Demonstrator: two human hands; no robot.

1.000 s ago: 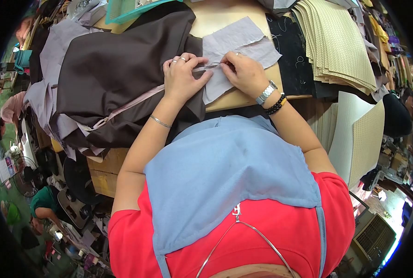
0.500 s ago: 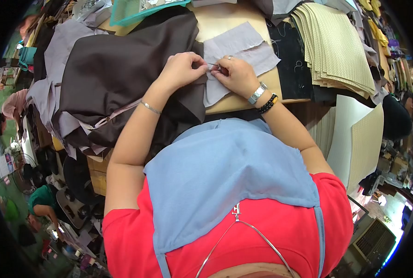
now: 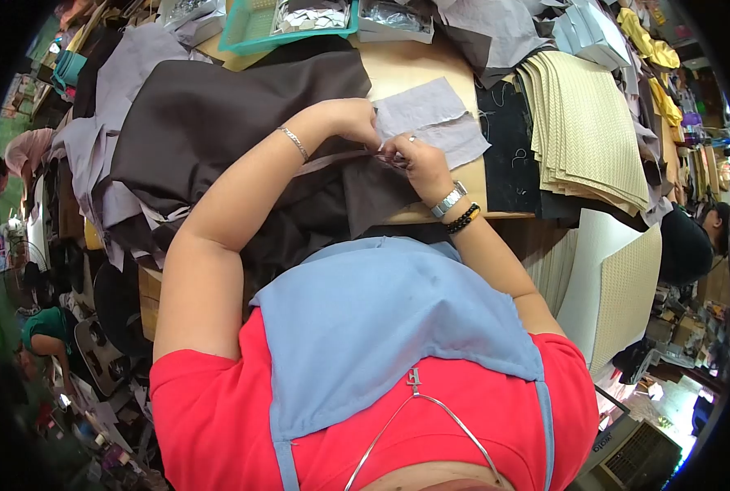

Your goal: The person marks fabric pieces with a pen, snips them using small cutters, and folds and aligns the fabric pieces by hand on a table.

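Note:
Dark brown fabric (image 3: 218,114) lies over the table's left part, with a narrow pale strip (image 3: 328,161) running toward my hands. My left hand (image 3: 355,121) is closed at the fabric's right edge, its fingertips pinched on something too small to make out. Touching or nearly touching it, my right hand (image 3: 418,162) is closed too, with a small dark, shiny item at its fingertips that I cannot identify. Just beyond both hands, a grey cloth piece (image 3: 434,119) with a crease or slit lies flat on the pale tabletop (image 3: 430,65).
A teal basket (image 3: 246,29) and a box of small parts (image 3: 394,23) stand at the back. Cream textured sheets (image 3: 582,131) are stacked on the right beside black material (image 3: 506,151). Other people sit at the far left (image 3: 46,331) and far right (image 3: 717,225).
The view has shifted, so the table appears lower and more of the basket shows. My left arm has swung outward and its hand has turned over. A dark item now shows at my right fingertips.

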